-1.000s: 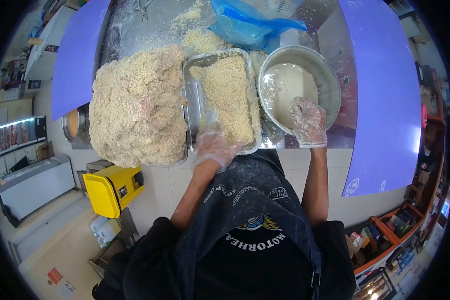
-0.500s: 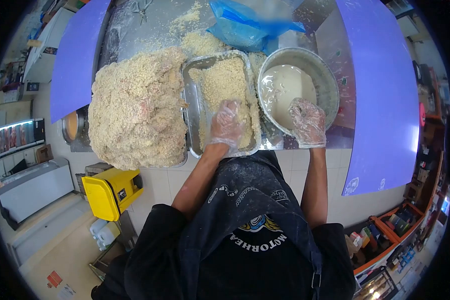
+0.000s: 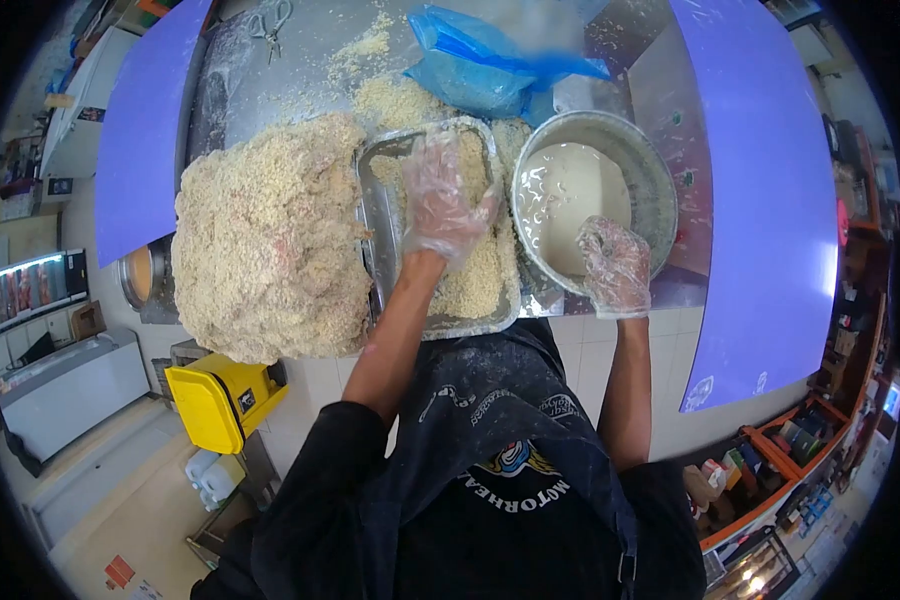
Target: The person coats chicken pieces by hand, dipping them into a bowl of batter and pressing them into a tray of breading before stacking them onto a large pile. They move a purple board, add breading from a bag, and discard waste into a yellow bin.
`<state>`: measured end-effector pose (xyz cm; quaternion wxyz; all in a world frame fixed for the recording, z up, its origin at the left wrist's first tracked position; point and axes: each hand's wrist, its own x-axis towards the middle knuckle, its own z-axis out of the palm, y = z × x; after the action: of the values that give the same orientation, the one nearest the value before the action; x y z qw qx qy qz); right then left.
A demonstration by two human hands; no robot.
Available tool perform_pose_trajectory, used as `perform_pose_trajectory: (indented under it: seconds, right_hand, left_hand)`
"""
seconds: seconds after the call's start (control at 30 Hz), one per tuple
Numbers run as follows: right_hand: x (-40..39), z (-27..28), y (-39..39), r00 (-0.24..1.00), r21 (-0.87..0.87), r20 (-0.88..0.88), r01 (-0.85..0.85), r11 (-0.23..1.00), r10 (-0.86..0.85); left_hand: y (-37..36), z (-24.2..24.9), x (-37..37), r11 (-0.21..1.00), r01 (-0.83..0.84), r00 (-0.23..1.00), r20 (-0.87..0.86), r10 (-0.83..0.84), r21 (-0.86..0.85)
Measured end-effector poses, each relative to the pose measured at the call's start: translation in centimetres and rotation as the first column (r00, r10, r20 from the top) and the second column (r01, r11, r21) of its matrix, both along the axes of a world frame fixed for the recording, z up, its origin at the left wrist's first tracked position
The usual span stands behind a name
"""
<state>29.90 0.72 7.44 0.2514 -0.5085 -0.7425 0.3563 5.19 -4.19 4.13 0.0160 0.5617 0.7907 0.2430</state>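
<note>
My left hand (image 3: pixel 446 200), in a clear plastic glove, lies flat with its fingers stretched over the pale crumbs (image 3: pixel 470 285) in a metal tray (image 3: pixel 378 250). Some of the crumbs are under it. My right hand (image 3: pixel 613 265), gloved and smeared with batter, is curled closed over the front right rim of a metal bucket (image 3: pixel 658 190). Whitish liquid batter (image 3: pixel 565 195) fills part of the bucket. Whether anything is inside those curled fingers is hidden. Left of the tray rises a large heap of crumb-coated pieces (image 3: pixel 270 240).
A blue plastic bag (image 3: pixel 470 75) lies behind the tray and bucket. Scissors (image 3: pixel 270 28) and spilled crumbs (image 3: pixel 395 98) are on the metal table (image 3: pixel 315 85). Purple panels (image 3: pixel 770 200) flank the table. A yellow bin (image 3: pixel 220 400) stands on the floor at left.
My left hand has moved away from me to the tray's far part, its fingers now stretched out flat. My right hand stays at the bucket rim. The view has shifted slightly.
</note>
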Motion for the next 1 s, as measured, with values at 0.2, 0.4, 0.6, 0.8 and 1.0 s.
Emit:
perform_pose_trajectory:
  seconds: [0.2, 0.4, 0.6, 0.8, 1.0]
  right_hand:
    - [-0.7, 0.8, 0.0, 0.998, 0.005, 0.054, -0.008, 1.000, 0.008]
    - [-0.4, 0.1, 0.3, 1.000, 0.044, -0.006, 0.015, 0.999, -0.014]
    - [0.0, 0.1, 0.2, 1.000, 0.058, 0.012, 0.013, 0.998, -0.014]
    - [0.2, -0.9, 0.3, 0.999, 0.026, -0.032, 0.020, 0.999, -0.020]
    - [0.1, -0.1, 0.3, 1.000, 0.081, -0.010, 0.007, 0.997, -0.007]
  left_hand:
    - [0.3, -3.6, 0.4, 0.890, -0.035, 0.992, -0.124, -0.025, -0.454]
    - [1.1, -0.7, -0.2, 0.758, 0.023, 0.992, -0.080, -0.098, -0.652]
    - [-2.4, -2.9, 3.1, 0.938, 0.008, 0.983, -0.171, -0.071, -0.346]
    - [-2.3, -4.5, 2.8, 0.925, 0.050, 0.998, -0.011, -0.058, -0.376]
    - [-1.7, -2.8, 2.6, 0.864, 0.039, 0.999, 0.016, -0.037, -0.502]
